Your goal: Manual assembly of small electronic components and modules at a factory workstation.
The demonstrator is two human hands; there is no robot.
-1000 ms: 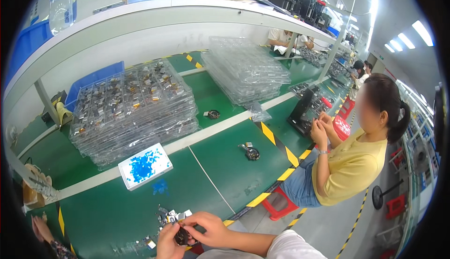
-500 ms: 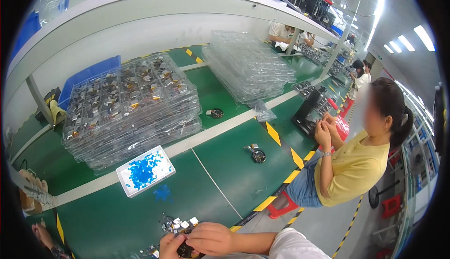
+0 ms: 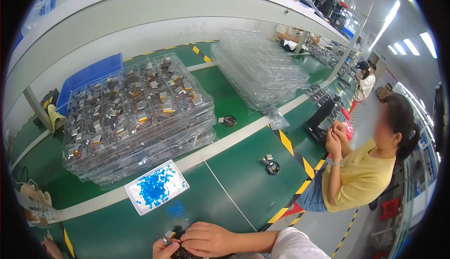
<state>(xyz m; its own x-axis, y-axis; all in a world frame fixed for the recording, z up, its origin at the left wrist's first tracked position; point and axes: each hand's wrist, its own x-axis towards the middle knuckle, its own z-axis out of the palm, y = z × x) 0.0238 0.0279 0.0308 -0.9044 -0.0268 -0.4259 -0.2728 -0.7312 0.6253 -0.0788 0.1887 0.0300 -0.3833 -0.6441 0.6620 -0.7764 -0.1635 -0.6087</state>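
At the lower edge, my left hand point(image 3: 164, 249) and my right hand point(image 3: 208, 239) meet, their fingers closed around a small dark electronic assembly point(image 3: 180, 253). A silver, yellow-edged battery point(image 3: 169, 234) shows beside the left fingertips; much of the held part is hidden by my fingers. Beyond my hands, some loose blue pieces point(image 3: 177, 209) lie on the green mat. A shallow white box point(image 3: 136, 206) behind them holds many small blue pieces. Farther right on the mat lies a round black assembly point(image 3: 273, 167) with a small silver battery next to it.
Stacked clear trays point(image 3: 140, 146) full of small battery parts stand at the left, before a blue bin point(image 3: 89, 78). More clear trays point(image 3: 262, 71) are piled farther back. A shelf point(image 3: 178, 11) spans above. At the right, a co-worker in yellow point(image 3: 361, 177) sits beside a black device point(image 3: 321, 121).
The view has shifted, so the table's things sit a little lower and farther right. My hands stay together on the assembly; the cluster of silver parts beyond them is now mostly out of sight.
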